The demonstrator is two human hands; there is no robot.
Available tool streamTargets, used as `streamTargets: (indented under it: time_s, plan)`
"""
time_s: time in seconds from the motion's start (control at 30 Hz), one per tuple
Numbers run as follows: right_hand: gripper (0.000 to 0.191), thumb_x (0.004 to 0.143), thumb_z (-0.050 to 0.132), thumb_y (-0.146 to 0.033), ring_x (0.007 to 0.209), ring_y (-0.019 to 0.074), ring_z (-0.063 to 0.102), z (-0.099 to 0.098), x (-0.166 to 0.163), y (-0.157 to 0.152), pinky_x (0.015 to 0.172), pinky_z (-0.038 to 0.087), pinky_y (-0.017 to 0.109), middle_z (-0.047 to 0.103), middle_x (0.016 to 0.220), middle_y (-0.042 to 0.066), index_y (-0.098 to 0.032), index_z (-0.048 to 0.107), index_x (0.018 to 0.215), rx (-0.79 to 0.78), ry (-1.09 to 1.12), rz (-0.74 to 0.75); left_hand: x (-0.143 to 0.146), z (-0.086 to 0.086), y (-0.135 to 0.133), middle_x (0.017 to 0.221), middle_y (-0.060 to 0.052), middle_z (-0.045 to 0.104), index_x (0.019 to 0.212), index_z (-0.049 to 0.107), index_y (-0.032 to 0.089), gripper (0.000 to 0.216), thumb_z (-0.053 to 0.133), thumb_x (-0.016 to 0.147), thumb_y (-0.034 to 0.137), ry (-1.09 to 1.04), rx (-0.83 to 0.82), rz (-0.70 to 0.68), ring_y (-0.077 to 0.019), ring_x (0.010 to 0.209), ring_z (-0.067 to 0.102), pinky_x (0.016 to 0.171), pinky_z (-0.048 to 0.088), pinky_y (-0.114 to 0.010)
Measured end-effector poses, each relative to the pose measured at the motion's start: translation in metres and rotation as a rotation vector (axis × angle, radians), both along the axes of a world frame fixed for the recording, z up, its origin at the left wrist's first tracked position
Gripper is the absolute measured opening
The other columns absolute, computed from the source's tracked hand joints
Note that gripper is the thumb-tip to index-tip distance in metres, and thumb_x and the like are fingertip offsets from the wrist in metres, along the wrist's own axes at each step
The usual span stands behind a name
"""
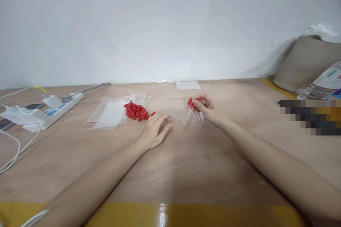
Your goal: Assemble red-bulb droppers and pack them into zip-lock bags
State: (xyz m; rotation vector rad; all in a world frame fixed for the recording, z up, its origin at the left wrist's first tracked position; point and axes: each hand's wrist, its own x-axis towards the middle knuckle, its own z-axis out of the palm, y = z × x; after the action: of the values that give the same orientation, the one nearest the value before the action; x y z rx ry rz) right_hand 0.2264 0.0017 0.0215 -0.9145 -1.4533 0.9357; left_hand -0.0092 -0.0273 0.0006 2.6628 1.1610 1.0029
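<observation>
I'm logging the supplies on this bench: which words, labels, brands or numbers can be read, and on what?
Nothing is legible.
Printed bag, far right: green and red marks, too blurred.
Power strip: blue markings, too small.
Red-capped droppers in the right hand: no markings seen.

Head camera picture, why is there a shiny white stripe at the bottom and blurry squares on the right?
In the head view, the stripe is light glare on the glossy yellow table edge; the squares are a mosaic laid over that patch, hiding what lies there; the red-capped droppers in the right hand look faint, their clear tubes blending into the wood.
</observation>
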Motion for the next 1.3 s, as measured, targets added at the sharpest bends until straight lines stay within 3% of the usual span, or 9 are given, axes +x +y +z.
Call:
streamTargets:
  time_s: [0.2, 0.43, 0.57, 0.67, 0.77, 0.87, 1.07, 1.2, 1.3]
  plan:
    - [0.028, 0.076, 0.053, -0.037, 0.06, 0.0131, 0.055, 0.029, 0.041, 0.051, 0.061, 0.043, 0.025, 0.061, 0.067, 0.002, -0.016, 0.062, 0.092, -0.028, -0.618, -0.437, 0.002, 0.0, 0.002, 0.096, -0.007, 0.059, 0.1, 0.055, 0.018, 0.022, 0.046, 0.084, 0.03, 0.04, -0.035, 0.002, -0.0189, 0.089, 0.052, 0.081, 0.041, -0.036]
    - [0.036, 0.076, 0.05, -0.04, 0.086, 0.0232, 0.057, 0.021, 0.028, 0.062, 0.071, 0.043, 0.032, 0.065, 0.09, 0.008, -0.019, 0.062, 0.103, -0.105, -1.066, -0.543, 0.0, -0.003, 0.001, 0.091, -0.006, 0.057, 0.106, 0.051, 0.018, 0.027, 0.049, 0.082, 0.03, 0.023, -0.047, 0.017, -0.0175, 0.084, 0.053, 0.076, 0.044, -0.033]
    - [0.044, 0.076, 0.048, -0.049, 0.087, 0.0237, 0.057, 0.023, 0.037, 0.052, 0.072, 0.043, 0.034, 0.064, 0.089, 0.007, -0.021, 0.058, 0.109, -0.093, -1.035, -0.617, -0.002, -0.005, 0.002, 0.088, -0.004, 0.057, 0.106, 0.049, 0.018, 0.027, 0.049, 0.082, 0.029, 0.013, -0.072, 0.017, -0.015, 0.075, 0.054, 0.069, 0.045, -0.03]
    - [0.037, 0.076, 0.047, -0.05, 0.077, 0.022, 0.058, 0.026, 0.065, 0.041, 0.064, 0.043, 0.032, 0.063, 0.083, 0.007, -0.02, 0.062, 0.092, -0.153, -1.014, -0.681, 0.001, -0.004, 0.0, 0.082, -0.003, 0.055, 0.091, 0.052, 0.017, 0.014, 0.048, 0.082, 0.027, 0.03, -0.069, 0.027, -0.0143, 0.071, 0.052, 0.065, 0.044, -0.029]
    - [0.03, 0.071, 0.057, -0.047, 0.061, 0.0184, 0.055, 0.023, 0.097, 0.03, 0.052, 0.041, 0.029, 0.061, 0.068, 0.007, -0.017, 0.059, 0.069, -0.383, -1.045, -0.604, 0.007, -0.003, -0.002, 0.077, -0.003, 0.052, 0.08, 0.051, 0.017, 0.011, 0.045, 0.082, 0.026, 0.07, -0.06, 0.045, -0.0146, 0.068, 0.049, 0.062, 0.042, -0.029]
    - [0.032, 0.066, 0.064, -0.046, 0.045, 0.0116, 0.047, 0.017, 0.115, 0.022, 0.042, 0.038, 0.025, 0.056, 0.056, 0.004, -0.017, 0.054, 0.057, -0.709, -0.836, -0.353, 0.011, -0.003, 0.0, 0.079, -0.005, 0.052, 0.079, 0.051, 0.016, 0.014, 0.04, 0.084, 0.024, 0.09, 0.01, 0.113, -0.0166, 0.073, 0.048, 0.067, 0.041, -0.031]
    - [0.023, 0.059, 0.074, -0.028, 0.043, 0.0078, 0.048, 0.014, 0.11, 0.016, 0.041, 0.045, 0.019, 0.057, 0.05, 0.003, -0.015, 0.057, 0.052, -0.909, -0.523, -0.145, 0.018, 0.01, 0.036, 0.087, -0.011, 0.054, 0.076, 0.06, 0.018, 0.022, 0.045, 0.08, 0.033, 0.218, 0.138, 0.451, -0.0282, 0.091, 0.045, 0.077, 0.032, -0.044]
    - [0.018, 0.059, 0.073, -0.02, 0.041, 0.006, 0.048, 0.013, 0.108, 0.018, 0.04, 0.047, 0.016, 0.057, 0.049, 0.003, -0.013, 0.059, 0.05, -0.938, -0.479, -0.147, 0.03, 0.021, 0.066, 0.098, -0.017, 0.051, 0.073, 0.065, 0.014, 0.038, 0.045, 0.076, 0.046, 0.312, -0.097, 0.723, -0.0356, 0.099, 0.041, 0.079, 0.03, -0.047]
    - [0.017, 0.059, 0.073, -0.017, 0.04, 0.0059, 0.048, 0.011, 0.11, 0.019, 0.039, 0.046, 0.015, 0.057, 0.047, 0.003, -0.012, 0.06, 0.05, -0.938, -0.457, -0.15, 0.038, 0.024, 0.081, 0.108, -0.021, 0.05, 0.081, 0.066, 0.011, 0.043, 0.046, 0.073, 0.048, 0.386, -0.248, 0.794, -0.0381, 0.105, 0.039, 0.083, 0.029, -0.048]
